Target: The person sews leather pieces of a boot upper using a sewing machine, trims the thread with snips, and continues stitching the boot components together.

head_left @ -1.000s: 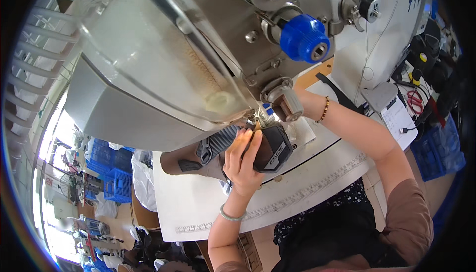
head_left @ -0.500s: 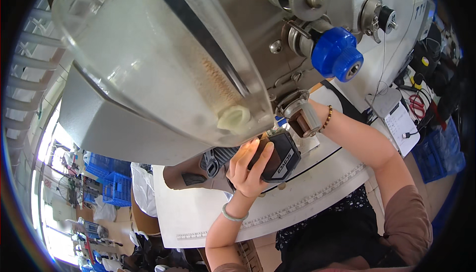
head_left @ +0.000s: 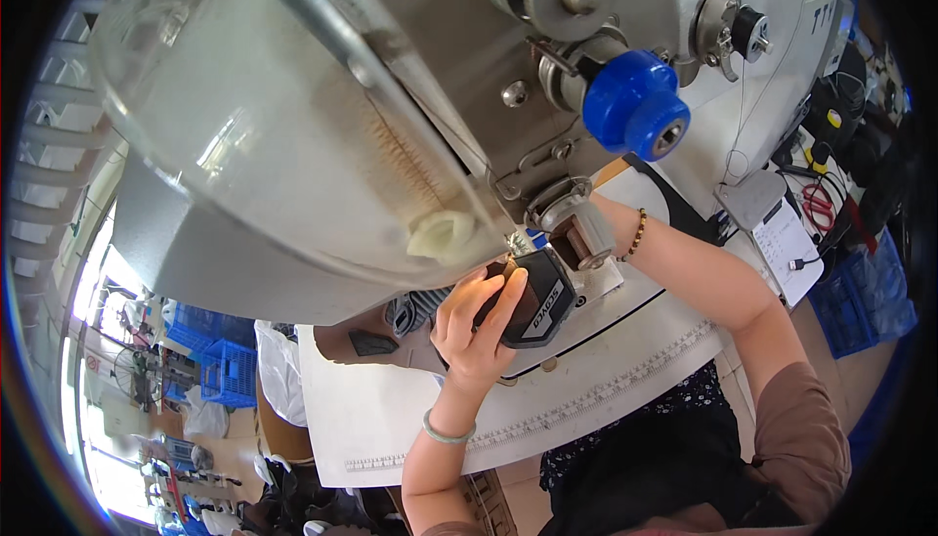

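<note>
My left hand (head_left: 475, 326) is closed on a black angular piece (head_left: 537, 306) with a pale label, its fingers bent over the piece's left side. The piece sits under the sewing machine's head (head_left: 445, 57), close to the needle area. My right forearm reaches in from the right, a beaded bracelet (head_left: 638, 233) at the wrist. Most of my right hand (head_left: 608, 218) is hidden behind a metal bobbin-like part (head_left: 583, 235), so its fingers do not show. Left of the black piece lies grey ribbed material (head_left: 410, 311), partly covered by the clear machine guard (head_left: 293, 165).
A blue knob (head_left: 635, 106) sticks out from the machine head above my right wrist. A printed ruler (head_left: 547, 417) runs along the white table's (head_left: 391, 428) front edge. Written paper (head_left: 785, 248), cables and red-handled scissors (head_left: 819, 206) lie at right. Blue crates (head_left: 230, 370) stand at left.
My left hand and the black piece have shifted slightly left and away from me. The whole view has moved a little, so the machine head appears further left. My right hand stays behind the metal part.
</note>
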A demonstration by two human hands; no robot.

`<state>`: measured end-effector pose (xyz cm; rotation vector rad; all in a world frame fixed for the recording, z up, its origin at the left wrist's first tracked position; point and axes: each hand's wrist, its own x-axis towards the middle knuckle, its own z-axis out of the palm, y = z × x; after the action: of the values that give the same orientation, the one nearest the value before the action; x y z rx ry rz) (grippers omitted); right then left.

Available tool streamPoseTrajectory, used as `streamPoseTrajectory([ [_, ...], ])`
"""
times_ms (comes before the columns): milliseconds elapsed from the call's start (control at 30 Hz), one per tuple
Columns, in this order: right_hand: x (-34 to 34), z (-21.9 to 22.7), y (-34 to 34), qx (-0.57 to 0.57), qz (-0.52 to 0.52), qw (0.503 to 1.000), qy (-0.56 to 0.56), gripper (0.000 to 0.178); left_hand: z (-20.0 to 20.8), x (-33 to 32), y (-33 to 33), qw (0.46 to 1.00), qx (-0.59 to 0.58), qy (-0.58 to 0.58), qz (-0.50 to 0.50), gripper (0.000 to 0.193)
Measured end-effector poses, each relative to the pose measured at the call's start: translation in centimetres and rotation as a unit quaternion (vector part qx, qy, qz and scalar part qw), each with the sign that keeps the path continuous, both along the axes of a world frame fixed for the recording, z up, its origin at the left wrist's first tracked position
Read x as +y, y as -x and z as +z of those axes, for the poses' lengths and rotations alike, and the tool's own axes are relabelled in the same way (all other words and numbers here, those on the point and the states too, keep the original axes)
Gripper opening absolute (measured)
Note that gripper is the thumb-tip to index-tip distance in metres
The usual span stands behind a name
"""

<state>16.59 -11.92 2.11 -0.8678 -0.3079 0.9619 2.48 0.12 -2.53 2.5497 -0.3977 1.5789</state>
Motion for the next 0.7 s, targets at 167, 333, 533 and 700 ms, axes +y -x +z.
streamPoseTrajectory([
  [167,0.1,-1.1,-0.9,-0.062,0.030,0.998,-0.016,0.008,0.4,-0.8,0.5,0.999,0.034,0.002,0.022,0.046],
  [333,2.1,-2.8,-1.7,-0.072,0.044,0.992,-0.094,0.007,1.5,-1.9,0.8,0.998,0.055,-0.006,0.036,0.041],
  [533,1.2,-2.6,-1.1,-0.101,0.006,0.990,-0.099,0.015,2.9,-1.6,1.2,0.994,0.101,-0.032,0.040,0.039],
  [700,0.5,-2.2,-1.3,-0.139,0.034,0.988,-0.052,0.010,2.7,-1.4,1.0,0.995,0.080,-0.047,0.037,0.037],
])
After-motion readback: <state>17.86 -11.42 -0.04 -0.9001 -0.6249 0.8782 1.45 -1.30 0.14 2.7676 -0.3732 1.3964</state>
